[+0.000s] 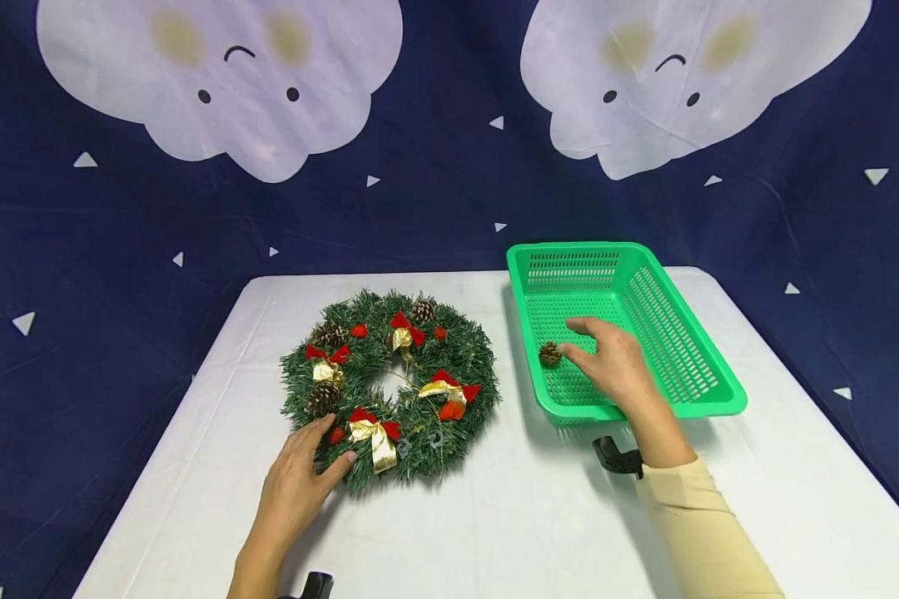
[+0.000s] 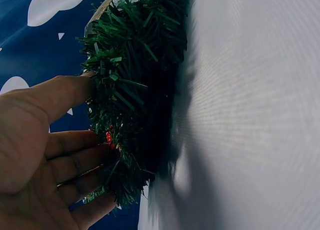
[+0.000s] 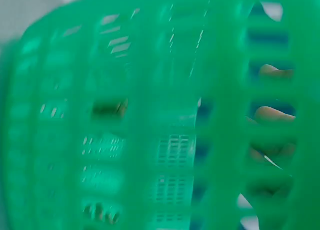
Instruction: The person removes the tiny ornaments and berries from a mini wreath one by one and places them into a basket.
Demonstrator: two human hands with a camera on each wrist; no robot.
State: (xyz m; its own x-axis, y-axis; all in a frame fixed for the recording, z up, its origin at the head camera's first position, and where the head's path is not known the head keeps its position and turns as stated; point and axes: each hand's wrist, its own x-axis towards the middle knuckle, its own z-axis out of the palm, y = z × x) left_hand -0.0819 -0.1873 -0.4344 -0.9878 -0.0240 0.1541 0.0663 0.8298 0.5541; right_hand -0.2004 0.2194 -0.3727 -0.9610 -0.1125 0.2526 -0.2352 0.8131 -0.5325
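A green wreath (image 1: 468, 341) with red-and-gold bows, red berries and pine cones lies flat on the table. My left hand (image 1: 295, 474) touches its near left edge, thumb apart from the fingers. In the left wrist view, fairly straight fingers (image 2: 75, 162) reach into the green needles. On the right stands a green plastic basket (image 1: 569, 312). Over it hovers my right hand (image 1: 614, 362), thumb and fingers apart with nothing between them. A small pine cone (image 1: 550, 354) sits inside the basket by its left wall, close to the thumb. Basket slats hide most of that hand in the right wrist view.
The white-covered table (image 1: 487, 524) bears the wreath and basket. A dark blue cloth (image 1: 434, 225) with white clouds and triangles hangs behind. A black wrist mount (image 1: 618, 457) sits below the right wrist, beside the basket's near rim.
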